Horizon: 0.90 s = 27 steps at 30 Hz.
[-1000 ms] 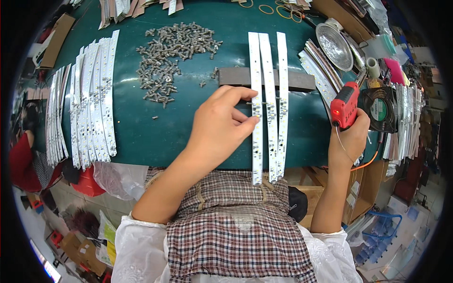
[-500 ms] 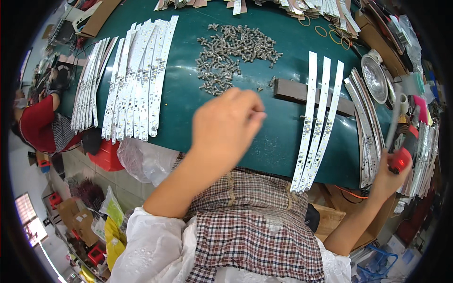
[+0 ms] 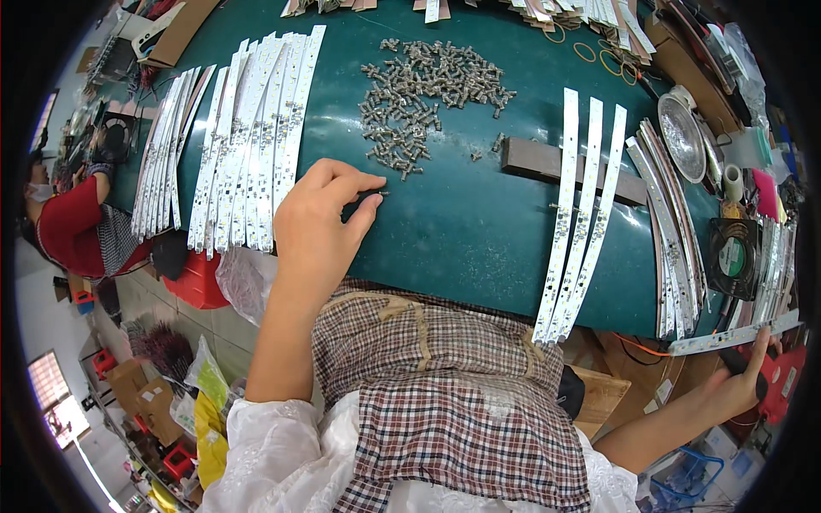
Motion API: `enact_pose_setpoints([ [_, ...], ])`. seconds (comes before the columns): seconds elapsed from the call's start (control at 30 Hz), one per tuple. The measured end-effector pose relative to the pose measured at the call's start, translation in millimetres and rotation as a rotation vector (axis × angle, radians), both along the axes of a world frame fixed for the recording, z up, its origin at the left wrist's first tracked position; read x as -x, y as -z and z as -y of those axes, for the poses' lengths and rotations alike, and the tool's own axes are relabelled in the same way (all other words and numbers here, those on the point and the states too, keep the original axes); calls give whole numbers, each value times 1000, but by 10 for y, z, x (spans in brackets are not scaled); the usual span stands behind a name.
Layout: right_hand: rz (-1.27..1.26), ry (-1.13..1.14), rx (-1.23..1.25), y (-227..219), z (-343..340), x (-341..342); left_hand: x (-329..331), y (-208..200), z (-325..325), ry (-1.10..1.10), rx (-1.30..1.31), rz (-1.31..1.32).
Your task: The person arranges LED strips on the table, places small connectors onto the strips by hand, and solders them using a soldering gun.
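My left hand (image 3: 316, 227) is over the green table, just short of the pile of small metal connectors (image 3: 402, 128). Its thumb and index finger pinch toward each other, with a tiny metal connector (image 3: 385, 193) at their tips. Far to the right, my right hand (image 3: 737, 389) is at a white LED strip (image 3: 714, 340), index finger lying across it. A red-and-black object (image 3: 782, 380) shows behind that hand; whether the hand holds it is unclear. Three LED strips (image 3: 564, 222) lie side by side across a dark bar (image 3: 530, 160), between my hands.
Bundles of white LED strips (image 3: 252, 145) lie at the left of the table (image 3: 445, 256). More strips (image 3: 671, 231) lean at its right edge, beside a metal bowl-like dish (image 3: 682, 137). Rubber bands (image 3: 584, 53) lie at the back. A person in red (image 3: 73, 222) sits at left.
My left hand has moved left and its fingers now face the connectors. My right hand has moved down and outward; a LED strip now lies by it, and the red-and-black tool is no longer raised.
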State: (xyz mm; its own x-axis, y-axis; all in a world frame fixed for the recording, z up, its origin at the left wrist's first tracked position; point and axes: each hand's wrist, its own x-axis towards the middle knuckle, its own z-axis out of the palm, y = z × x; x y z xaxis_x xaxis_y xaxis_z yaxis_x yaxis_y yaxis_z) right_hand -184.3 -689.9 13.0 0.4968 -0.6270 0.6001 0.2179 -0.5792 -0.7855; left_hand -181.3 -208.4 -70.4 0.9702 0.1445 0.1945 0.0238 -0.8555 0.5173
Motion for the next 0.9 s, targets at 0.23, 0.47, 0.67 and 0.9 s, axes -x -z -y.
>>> enact_pose_setpoints([
  [0.23,-261,-223,-164,55,-925,125,-64,68,103,79,-43,57],
  [0.47,-541,-605,-411,250,-1712,24,-134,-195,805,167,1179,-283],
  [0.67,-600,-681,-550,304,-1812,34,-354,-277,1210,253,1501,-509],
  [0.9,-596,-678,-619,327,-1834,13,-359,-147,1331,311,1522,-493],
])
